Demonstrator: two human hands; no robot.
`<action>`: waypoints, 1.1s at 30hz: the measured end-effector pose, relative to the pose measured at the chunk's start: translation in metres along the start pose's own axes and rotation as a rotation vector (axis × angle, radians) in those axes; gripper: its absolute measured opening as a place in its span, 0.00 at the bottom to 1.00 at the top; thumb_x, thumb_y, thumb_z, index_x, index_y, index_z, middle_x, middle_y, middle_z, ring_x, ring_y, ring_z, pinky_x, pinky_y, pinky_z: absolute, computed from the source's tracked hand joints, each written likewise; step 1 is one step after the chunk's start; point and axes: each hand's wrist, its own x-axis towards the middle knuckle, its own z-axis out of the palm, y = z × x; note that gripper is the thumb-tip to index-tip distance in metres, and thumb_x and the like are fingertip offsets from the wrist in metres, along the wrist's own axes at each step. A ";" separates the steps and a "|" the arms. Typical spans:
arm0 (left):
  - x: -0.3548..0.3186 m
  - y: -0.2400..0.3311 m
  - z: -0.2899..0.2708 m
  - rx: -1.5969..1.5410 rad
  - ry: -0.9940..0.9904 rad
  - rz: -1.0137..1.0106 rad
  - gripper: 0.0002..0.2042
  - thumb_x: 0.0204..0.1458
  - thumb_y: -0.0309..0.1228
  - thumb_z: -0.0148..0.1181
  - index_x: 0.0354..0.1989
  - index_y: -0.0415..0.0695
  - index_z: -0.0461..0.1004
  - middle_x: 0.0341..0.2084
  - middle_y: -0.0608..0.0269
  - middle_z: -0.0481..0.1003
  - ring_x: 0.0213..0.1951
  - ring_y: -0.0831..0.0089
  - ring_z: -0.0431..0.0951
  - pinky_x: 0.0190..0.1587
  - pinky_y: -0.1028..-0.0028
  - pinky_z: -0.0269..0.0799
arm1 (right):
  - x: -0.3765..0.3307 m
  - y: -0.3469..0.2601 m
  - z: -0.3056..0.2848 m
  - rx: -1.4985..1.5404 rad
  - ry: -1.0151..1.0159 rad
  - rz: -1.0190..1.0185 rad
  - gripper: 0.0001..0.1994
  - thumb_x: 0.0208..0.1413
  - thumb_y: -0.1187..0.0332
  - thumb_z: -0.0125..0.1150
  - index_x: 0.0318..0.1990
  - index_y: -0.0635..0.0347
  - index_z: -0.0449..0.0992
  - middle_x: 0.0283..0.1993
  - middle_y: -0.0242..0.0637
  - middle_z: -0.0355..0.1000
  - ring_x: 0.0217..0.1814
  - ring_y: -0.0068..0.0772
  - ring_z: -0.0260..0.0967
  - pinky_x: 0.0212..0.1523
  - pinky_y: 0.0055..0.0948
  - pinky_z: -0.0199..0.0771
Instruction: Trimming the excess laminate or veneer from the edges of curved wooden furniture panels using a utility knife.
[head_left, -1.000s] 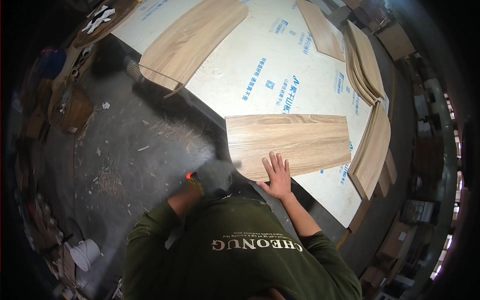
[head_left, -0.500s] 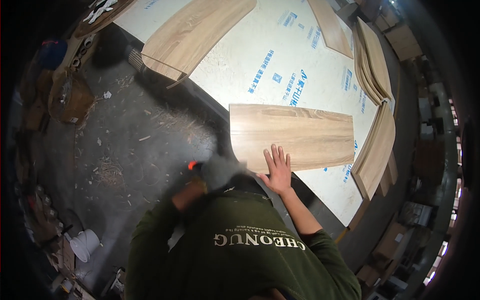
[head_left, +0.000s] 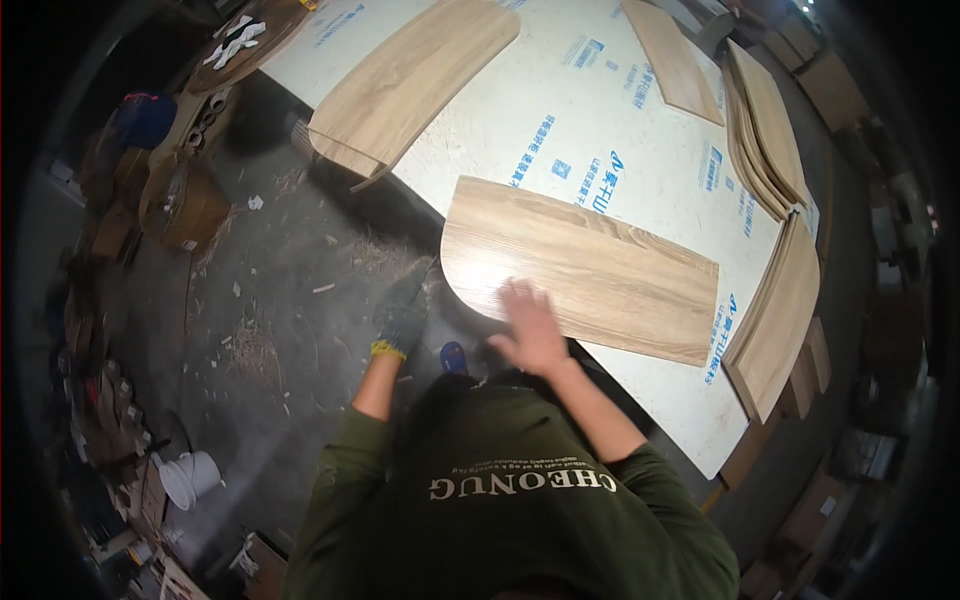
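A wood-grain board [head_left: 600, 265] with rounded left corners lies on the white printed sheet, its left end reaching past the sheet's edge. Over the board's near left part, my bare right hand [head_left: 530, 325] is open with fingers stretched out; motion blurs it, so whether it presses on the surface is unclear. My left hand [head_left: 403, 315] wears a dark glove with a yellow cuff and hangs just left of the board's rounded end. Its fingers are dark and smeared, and whether they hold anything cannot be made out.
Another rounded board [head_left: 415, 85] lies at the far left of the white sheet [head_left: 500, 140]. Stacked curved boards [head_left: 775, 320] line the right side, and a narrow board [head_left: 672, 60] lies behind. Shavings [head_left: 255, 355] litter the floor, near a white bucket [head_left: 188, 480].
The board has turned, its right end now nearer me and its left end farther out. My left hand has moved forward to the board's left end; my right hand has shifted slightly left.
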 end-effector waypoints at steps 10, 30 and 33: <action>-0.077 0.112 0.090 0.442 -0.189 0.073 0.22 0.52 0.32 0.52 0.58 0.55 0.69 0.38 0.53 0.77 0.29 0.58 0.77 0.34 0.61 0.73 | -0.092 0.275 -0.080 -0.258 0.342 0.520 0.41 0.54 0.42 0.54 0.71 0.46 0.48 0.75 0.45 0.39 0.77 0.53 0.31 0.70 0.62 0.36; -0.068 0.148 0.090 0.365 -0.109 -0.153 0.25 0.50 0.24 0.52 0.59 0.58 0.70 0.41 0.50 0.76 0.37 0.54 0.77 0.42 0.58 0.71 | -0.109 0.309 -0.096 -0.204 0.552 0.432 0.38 0.46 0.45 0.65 0.63 0.51 0.64 0.59 0.42 0.60 0.64 0.44 0.55 0.62 0.49 0.54; -0.051 0.144 0.069 0.094 0.005 -0.221 0.22 0.51 0.25 0.52 0.57 0.54 0.71 0.42 0.50 0.76 0.40 0.56 0.77 0.43 0.60 0.71 | -0.115 0.307 -0.092 -0.211 0.555 0.461 0.38 0.46 0.45 0.65 0.63 0.52 0.63 0.59 0.43 0.60 0.64 0.44 0.55 0.62 0.50 0.53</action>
